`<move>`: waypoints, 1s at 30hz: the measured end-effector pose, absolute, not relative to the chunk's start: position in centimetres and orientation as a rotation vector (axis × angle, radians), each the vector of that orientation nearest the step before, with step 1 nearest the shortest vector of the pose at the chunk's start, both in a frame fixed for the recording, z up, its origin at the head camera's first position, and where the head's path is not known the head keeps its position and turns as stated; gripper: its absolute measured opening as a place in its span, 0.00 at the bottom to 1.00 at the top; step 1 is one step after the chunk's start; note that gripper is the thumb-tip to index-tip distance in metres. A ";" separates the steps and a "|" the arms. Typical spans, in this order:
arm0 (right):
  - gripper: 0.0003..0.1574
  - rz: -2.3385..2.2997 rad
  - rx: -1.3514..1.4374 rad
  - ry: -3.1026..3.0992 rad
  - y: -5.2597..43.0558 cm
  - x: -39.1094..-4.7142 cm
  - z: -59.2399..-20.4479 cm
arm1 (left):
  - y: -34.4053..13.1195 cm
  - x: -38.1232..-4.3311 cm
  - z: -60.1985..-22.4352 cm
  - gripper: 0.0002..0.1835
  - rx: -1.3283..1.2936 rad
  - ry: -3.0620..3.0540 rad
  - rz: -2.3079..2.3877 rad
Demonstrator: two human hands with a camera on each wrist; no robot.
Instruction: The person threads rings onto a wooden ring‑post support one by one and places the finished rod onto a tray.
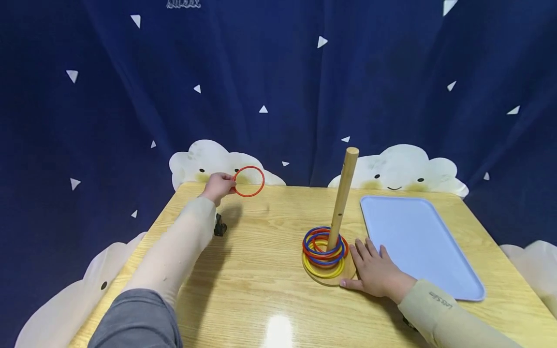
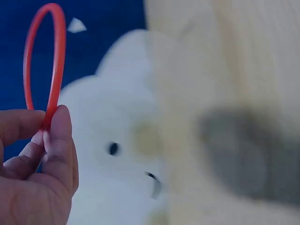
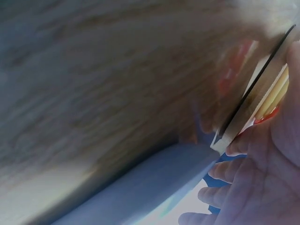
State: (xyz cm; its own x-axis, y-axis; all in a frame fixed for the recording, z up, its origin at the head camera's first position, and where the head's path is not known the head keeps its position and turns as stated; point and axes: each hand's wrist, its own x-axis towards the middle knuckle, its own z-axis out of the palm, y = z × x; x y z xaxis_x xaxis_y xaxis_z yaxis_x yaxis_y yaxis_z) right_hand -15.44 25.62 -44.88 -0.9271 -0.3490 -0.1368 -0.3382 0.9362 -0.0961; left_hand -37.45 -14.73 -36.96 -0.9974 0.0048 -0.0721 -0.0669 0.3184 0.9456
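My left hand (image 1: 219,187) is raised over the far left part of the table. Its thumb and fingers pinch a thin red ring (image 1: 264,180) by the edge; the left wrist view shows the ring (image 2: 59,61) standing up from the fingertips. A wooden peg (image 1: 343,193) rises from a round wooden base (image 1: 349,271), leaning slightly right in the head view. Several blue, red and yellow rings (image 1: 308,254) lie stacked around its foot. My right hand (image 1: 376,271) rests with spread fingers against the base's right side. The right wrist view catches that base (image 3: 253,101) beside the palm.
A light blue tray (image 1: 417,237) lies on the wooden table (image 1: 261,285), just beyond and right of my right hand. Behind the table's far edge hangs a dark blue curtain (image 1: 261,63) with white triangles and clouds.
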 end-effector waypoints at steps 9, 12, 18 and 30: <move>0.68 -0.126 -0.514 2.922 25.8 -15.4 -45.0 | -12.3 -35.7 -30.3 0.09 0.142 2.321 1.987; 0.68 -0.121 -0.530 2.928 25.7 -15.4 -44.9 | -11.1 -34.7 -28.4 0.11 0.222 2.242 2.048; 0.68 -0.109 -0.535 2.938 25.7 -15.4 -45.0 | -8.1 -32.7 -24.7 0.06 0.399 2.028 2.219; 0.68 -0.120 -0.510 2.931 25.5 -15.3 -45.0 | -3.6 -27.9 -19.6 0.05 0.660 1.653 2.345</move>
